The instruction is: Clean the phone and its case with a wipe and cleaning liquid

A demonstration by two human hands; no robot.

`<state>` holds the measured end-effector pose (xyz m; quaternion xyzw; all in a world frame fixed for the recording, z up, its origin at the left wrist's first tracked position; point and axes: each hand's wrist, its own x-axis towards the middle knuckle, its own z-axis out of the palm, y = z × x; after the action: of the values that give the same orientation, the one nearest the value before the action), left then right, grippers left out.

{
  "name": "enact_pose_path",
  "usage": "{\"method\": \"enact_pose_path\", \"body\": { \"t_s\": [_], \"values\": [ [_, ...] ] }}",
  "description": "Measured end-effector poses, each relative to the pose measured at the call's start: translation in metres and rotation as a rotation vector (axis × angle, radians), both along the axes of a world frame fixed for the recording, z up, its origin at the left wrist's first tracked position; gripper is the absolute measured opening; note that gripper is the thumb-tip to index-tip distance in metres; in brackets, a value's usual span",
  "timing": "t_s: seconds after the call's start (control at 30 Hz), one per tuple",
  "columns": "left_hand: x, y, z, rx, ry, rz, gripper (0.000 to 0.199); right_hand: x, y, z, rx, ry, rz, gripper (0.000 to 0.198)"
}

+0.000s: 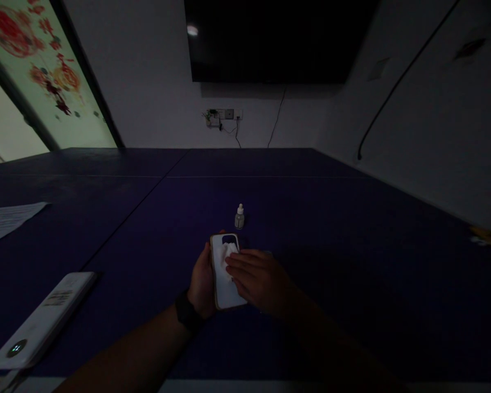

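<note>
My left hand (202, 285) is wrapped round the left edge of a phone (228, 293), which shows a white back, a brownish rim and a dark camera area at the top. With its fingers together, my right hand (262, 278) presses a crumpled white tissue (227, 251) against the phone's back. Part of the tissue and the phone's right side are hidden under these fingers. Just beyond the phone, a small dropper bottle (239, 218) with a white top stands upright on the dark blue table (311, 218).
A white power bank (45, 319) with a lit display and a cable lies at the near left. Printed paper (10, 219) rests at the far left. Behind the table are a wall socket strip (226, 114) with cables and a large dark screen (278, 41).
</note>
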<state>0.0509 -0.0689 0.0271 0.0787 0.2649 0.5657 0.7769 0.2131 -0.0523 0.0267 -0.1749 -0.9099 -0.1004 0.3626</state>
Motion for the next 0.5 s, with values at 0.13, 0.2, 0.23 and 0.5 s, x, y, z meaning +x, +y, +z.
{"method": "enact_pose_path", "body": {
  "t_s": [0.13, 0.2, 0.23, 0.5],
  "values": [
    [-0.0002, -0.0008, -0.0002, 0.027, -0.003, -0.005, 0.05, -0.0064, 0.0014, -0.0064, 0.0, -0.007, -0.09, 0.025],
    [0.0, -0.0007, -0.0007, 0.033, 0.01, -0.013, 0.049, -0.0076, 0.0025, -0.0077, -0.003, -0.01, -0.132, 0.026],
    [0.0001, -0.0003, -0.0012, 0.025, 0.02, -0.011, 0.049, -0.0078, 0.0026, -0.0076, -0.002, -0.017, -0.124, 0.027],
    [-0.0004, 0.0038, -0.0043, 0.009, 0.02, -0.011, 0.05, 0.0011, 0.004, -0.0023, -0.047, 0.017, 0.027, 0.023]
  ]
}}
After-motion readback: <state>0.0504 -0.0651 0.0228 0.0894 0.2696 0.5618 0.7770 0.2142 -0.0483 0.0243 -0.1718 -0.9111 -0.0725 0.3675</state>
